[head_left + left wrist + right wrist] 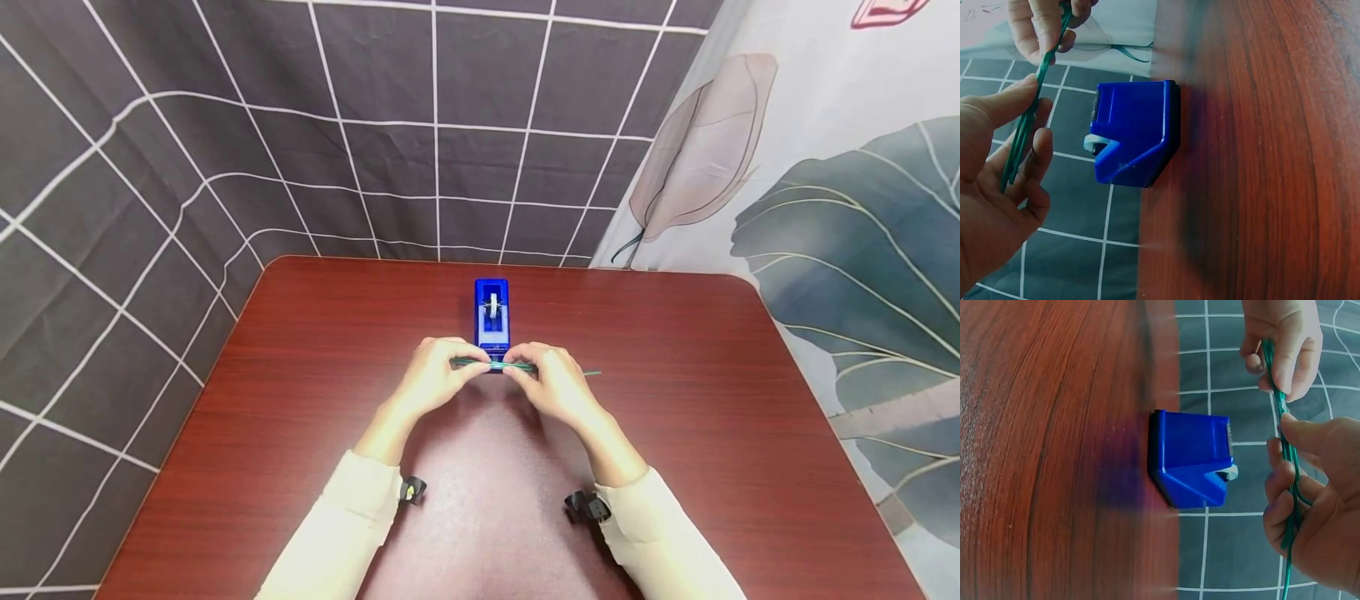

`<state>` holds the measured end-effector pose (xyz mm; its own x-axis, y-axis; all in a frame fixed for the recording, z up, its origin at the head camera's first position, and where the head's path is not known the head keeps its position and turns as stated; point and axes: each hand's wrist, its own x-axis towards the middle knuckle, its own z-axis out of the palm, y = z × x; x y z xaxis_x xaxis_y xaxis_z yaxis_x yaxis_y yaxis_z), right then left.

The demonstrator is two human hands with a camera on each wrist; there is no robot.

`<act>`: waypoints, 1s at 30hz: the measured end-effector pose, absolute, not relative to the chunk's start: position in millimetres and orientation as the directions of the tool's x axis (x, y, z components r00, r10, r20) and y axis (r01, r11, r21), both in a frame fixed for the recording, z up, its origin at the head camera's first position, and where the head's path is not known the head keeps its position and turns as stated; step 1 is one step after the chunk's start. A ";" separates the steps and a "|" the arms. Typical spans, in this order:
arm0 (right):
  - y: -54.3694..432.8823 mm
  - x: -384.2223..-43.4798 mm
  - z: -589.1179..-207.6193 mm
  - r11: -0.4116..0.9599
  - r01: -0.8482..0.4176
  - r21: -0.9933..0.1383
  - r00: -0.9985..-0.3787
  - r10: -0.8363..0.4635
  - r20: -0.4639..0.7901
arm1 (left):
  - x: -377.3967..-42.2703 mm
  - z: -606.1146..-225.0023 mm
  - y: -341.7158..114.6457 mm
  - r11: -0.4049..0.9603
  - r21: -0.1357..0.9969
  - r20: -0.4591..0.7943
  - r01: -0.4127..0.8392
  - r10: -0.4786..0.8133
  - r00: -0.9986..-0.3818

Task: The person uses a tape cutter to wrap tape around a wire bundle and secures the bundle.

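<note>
A thin bundle of green cord runs crosswise between both hands, just over the near end of a blue tape dispenser. My left hand pinches it between thumb and fingers on one side; my right hand does the same on the other, thumbs close together. A paler, shiny patch shows on the bundle between the fingertips. In the right wrist view the cord has a loop at the palm and one long loose end hanging past the hand. The left wrist view shows its other ends lying over the left fingers.
The dispenser stands on a reddish-brown wooden table, a tape roll inside. Its free tape end curls at the front below the serrated cutter. A dark gridded curtain hangs behind the table, a leaf-printed one at the right.
</note>
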<state>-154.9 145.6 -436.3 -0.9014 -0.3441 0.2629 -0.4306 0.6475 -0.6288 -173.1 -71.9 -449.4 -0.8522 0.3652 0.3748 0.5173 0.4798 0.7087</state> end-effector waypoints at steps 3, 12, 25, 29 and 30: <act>146.7 -155.8 -436.9 0.599 -0.472 -0.646 -0.879 -0.372 0.298 | -172.7 -447.3 -72.7 0.459 0.695 0.410 0.553 0.378 -0.830; 149.5 -159.0 -441.9 0.516 -0.577 -0.633 -0.810 -0.459 0.364 | -169.7 -440.2 -74.7 0.507 0.666 0.383 0.547 0.396 -0.835; 149.5 -158.2 -445.2 0.563 -0.572 -0.596 -0.815 -0.475 0.332 | -169.9 -444.8 -74.4 0.550 0.656 0.310 0.517 0.428 -0.849; 149.8 -158.7 -446.4 0.555 -0.555 -0.620 -0.825 -0.463 0.323 | -170.8 -445.9 -74.8 0.562 0.657 0.294 0.503 0.423 -0.857; 149.8 -158.6 -446.2 0.553 -0.548 -0.627 -0.829 -0.460 0.318 | -171.0 -446.2 -75.1 0.564 0.659 0.288 0.498 0.422 -0.860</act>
